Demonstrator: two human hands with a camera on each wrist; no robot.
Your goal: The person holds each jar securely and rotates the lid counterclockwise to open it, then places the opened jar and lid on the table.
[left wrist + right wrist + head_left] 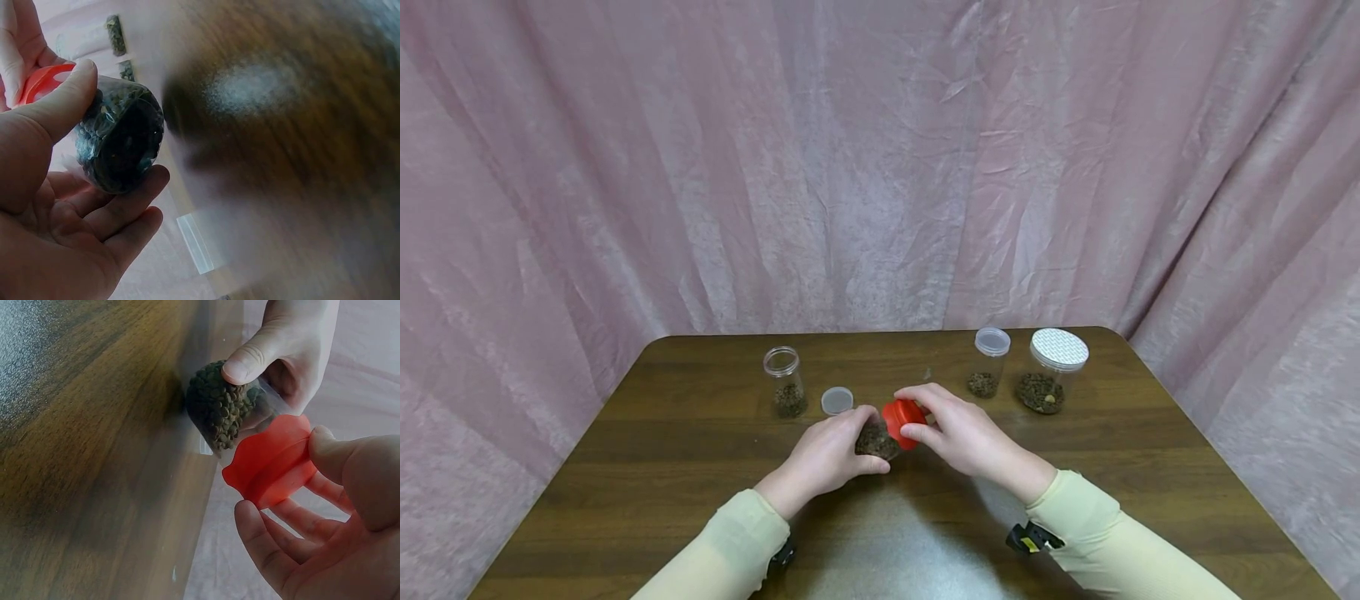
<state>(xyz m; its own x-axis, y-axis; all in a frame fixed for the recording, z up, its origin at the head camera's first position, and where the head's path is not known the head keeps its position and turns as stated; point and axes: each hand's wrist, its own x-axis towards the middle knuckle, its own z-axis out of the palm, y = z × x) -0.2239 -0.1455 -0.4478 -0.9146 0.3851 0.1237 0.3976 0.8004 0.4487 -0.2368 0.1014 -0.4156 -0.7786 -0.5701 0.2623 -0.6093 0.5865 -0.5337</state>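
Note:
My left hand (831,450) grips a clear jar (119,134), tipped on its side above the table, with its mouth toward my right hand. Small brown-green pellets (219,403) fill much of it. With thumb and fingertips, my right hand (958,429) holds a red lid (272,464) with a wavy edge. That edge faces the jar's mouth and overlaps it in the right wrist view; I cannot tell whether it is seated on the jar. A whitish round lid (837,401) lies just beyond the left hand.
At the back left of the wooden table (662,467) stands a clear jar (787,387) partly filled with pellets. Back right are a small jar (987,367) with a translucent lid and a wider jar (1047,379) with a white patterned lid. A pink curtain (865,167) hangs behind.

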